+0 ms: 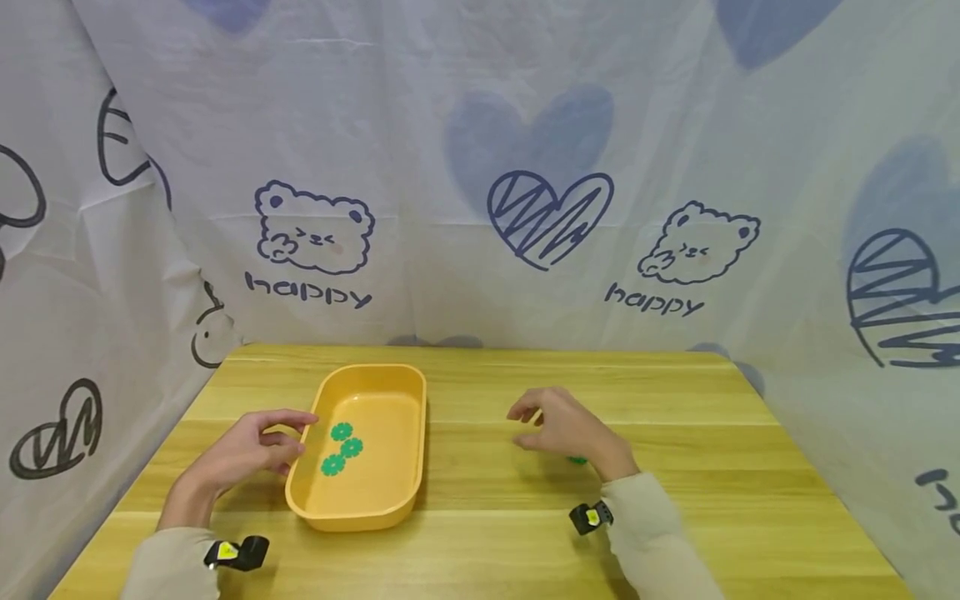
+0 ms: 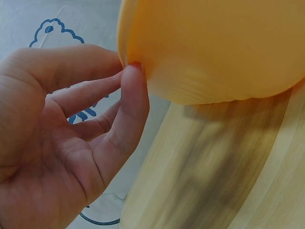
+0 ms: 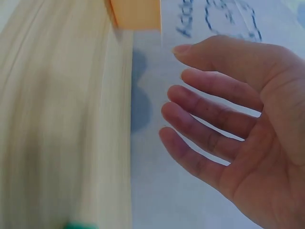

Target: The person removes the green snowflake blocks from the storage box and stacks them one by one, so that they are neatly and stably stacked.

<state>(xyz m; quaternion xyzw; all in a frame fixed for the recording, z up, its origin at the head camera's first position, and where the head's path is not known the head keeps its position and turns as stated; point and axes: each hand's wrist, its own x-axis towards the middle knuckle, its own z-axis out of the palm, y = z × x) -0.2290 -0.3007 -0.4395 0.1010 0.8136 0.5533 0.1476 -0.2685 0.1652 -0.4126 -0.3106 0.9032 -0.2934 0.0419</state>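
On the left of the table a yellow plastic bin [image 1: 416,450] holds three green notched discs [image 1: 351,447], flat and flower-shaped. My left hand [image 1: 243,450] is at the bin's left side and grips its rim between thumb and fingers. In the left wrist view, fingertips of the left hand [image 2: 90,129] meet the edge of the yellow bin [image 2: 214,52]. My right hand [image 1: 566,425] hovers over the table to the right of the bin, fingers loosely bent and holding nothing. Partly hidden beneath its wrist lies another green disc [image 1: 577,460].
The wooden table [image 1: 480,550] reaches back to a white curtain [image 1: 435,167] printed with hearts and bears. More curtain hangs at both sides. Each wrist wears a small black camera [image 1: 238,552].
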